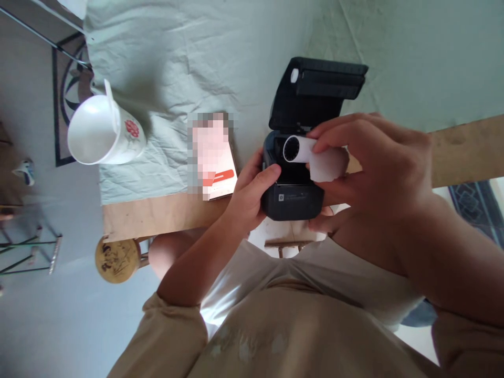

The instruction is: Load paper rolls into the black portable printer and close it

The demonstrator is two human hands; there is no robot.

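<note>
White paper roll [315,156] at frame centre, pinched in right hand [378,168] over open black label printer [293,181]; left hand [250,197] gripping printer's side. Phone [214,157] left, white mug [104,131] upper left.

Phone [214,157] and mug [104,134] seemingly crowd the printer's [293,194] left.

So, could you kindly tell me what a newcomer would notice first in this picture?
At centre, the small black label printer with its lid raised, gripped by the left hand at its side. Above its open bay, the right hand holds a white paper roll. Further left, a white plastic mug with a red flower lies on the pale green cloth.
</note>
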